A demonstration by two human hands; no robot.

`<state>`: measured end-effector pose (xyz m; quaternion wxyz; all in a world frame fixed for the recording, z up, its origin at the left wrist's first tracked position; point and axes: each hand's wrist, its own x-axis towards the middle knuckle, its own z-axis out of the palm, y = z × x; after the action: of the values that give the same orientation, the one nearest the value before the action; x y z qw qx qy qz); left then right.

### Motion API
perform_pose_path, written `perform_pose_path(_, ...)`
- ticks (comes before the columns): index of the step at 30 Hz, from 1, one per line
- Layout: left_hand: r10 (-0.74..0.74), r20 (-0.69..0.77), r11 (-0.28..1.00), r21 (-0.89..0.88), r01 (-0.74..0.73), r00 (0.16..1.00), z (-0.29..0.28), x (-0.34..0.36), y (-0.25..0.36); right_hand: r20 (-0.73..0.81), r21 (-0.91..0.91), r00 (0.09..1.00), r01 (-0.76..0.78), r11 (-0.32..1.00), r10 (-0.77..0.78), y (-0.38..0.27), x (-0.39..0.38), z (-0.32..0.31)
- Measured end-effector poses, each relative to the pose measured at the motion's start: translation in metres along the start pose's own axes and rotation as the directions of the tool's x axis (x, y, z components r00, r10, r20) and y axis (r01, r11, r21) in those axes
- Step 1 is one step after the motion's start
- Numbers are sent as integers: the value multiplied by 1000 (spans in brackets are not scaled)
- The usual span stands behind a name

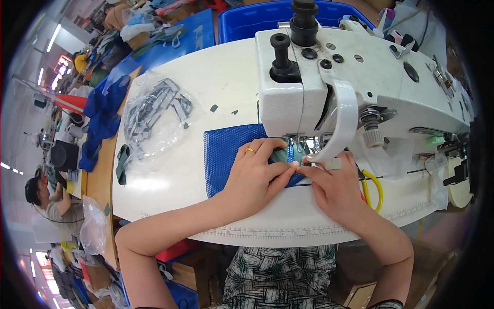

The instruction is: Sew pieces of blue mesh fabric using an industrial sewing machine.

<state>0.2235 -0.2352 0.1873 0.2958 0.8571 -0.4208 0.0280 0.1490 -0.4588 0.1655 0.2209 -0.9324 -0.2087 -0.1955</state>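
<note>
A sheet of blue mesh fabric (218,154) is laid on the white counter (180,190), its right part placed beneath the head of a white sewing machine (309,72). A green fabric piece (280,156) is seen on the mesh beside the needle area.

The left hand (257,175), on which a gold-coloured ring (250,150) is worn, is set over the mesh; its grip is drawn together, thumb and forefinger pinched on the layered work. The right hand (337,188) is positioned opposite, its fingertips brought almost against those of the left; whether anything is grasped by its grip cannot be told.

Yellow-handled scissors (380,190) are partly covered by the right hand. To the left, a clear plastic bag (154,110) filled with grey strips is noted, with a dark green scrap (122,165) near it. A blue bin (239,26) is placed behind the machine. A seated co-worker (67,211) is observed at far left.
</note>
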Motion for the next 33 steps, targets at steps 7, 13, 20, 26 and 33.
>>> perform_pose_path(7,-52,18,999,18,52,998,1,5,-4,4,-66,1000,-9,998,10,-1,4,-1)
perform_pose_path(13,-45,81,995,-85,51,996,-14,12,-15,11,-44,999,-37,998,38,-2,6,-4)
perform_pose_path(20,46,360,993,-120,-3,932,-55,26,-40,9,-68,1000,2,998,-2,-4,5,-4)
perform_pose_path(26,239,289,967,14,-254,927,-52,0,-6,38,-132,999,36,991,-31,-7,5,-1)
perform_pose_path(33,246,331,959,51,-278,911,-21,2,38,77,-67,984,167,984,-162,-7,-2,-1)
